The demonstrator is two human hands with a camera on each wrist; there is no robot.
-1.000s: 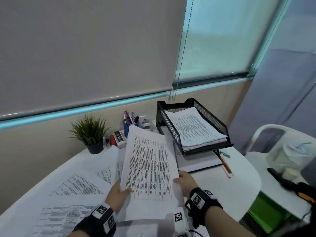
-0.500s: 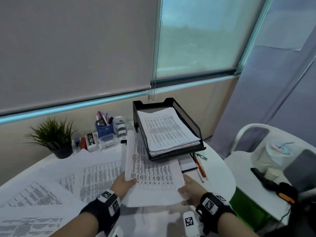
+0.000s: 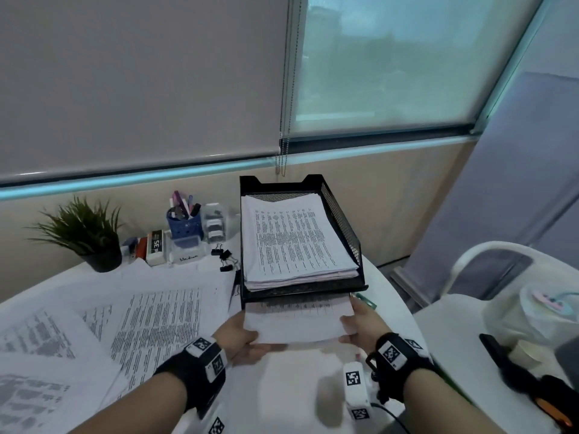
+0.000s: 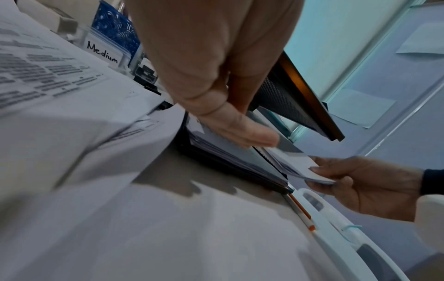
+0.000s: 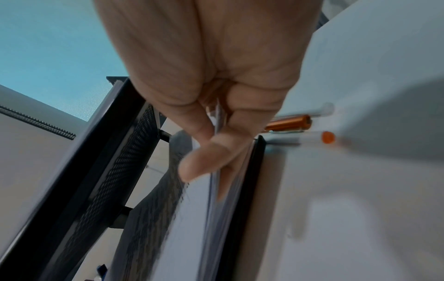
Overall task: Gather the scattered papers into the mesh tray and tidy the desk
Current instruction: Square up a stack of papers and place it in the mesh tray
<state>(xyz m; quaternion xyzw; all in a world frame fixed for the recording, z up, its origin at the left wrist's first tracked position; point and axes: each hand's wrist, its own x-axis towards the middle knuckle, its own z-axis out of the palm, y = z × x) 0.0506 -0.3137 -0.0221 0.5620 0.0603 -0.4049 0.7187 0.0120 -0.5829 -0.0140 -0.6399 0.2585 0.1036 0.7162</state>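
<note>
A black two-tier mesh tray (image 3: 342,221) stands at the back of the white desk. Its upper tier holds a thick pile of printed sheets (image 3: 294,242). A sheaf of papers (image 3: 297,322) lies half inside the lower tier, its near half sticking out. My left hand (image 3: 242,335) grips the sheaf's near-left corner, thumb (image 4: 242,133) on top. My right hand (image 3: 360,324) pinches the near-right edge between thumb (image 5: 204,161) and fingers. Several more printed sheets (image 3: 150,324) lie scattered over the desk's left half.
A potted plant (image 3: 84,239), a blue pen cup (image 3: 185,228), small boxes and binder clips (image 3: 224,258) line the wall. Orange pens (image 5: 288,123) lie right of the tray. A white chair (image 3: 463,311) with clutter stands to the right. A white tagged device (image 3: 355,391) sits near the desk's edge.
The sheaf was held up and tilted a second ago; both hands have lowered it flat and pushed it forward into the lower tier. The view has turned towards the tray.
</note>
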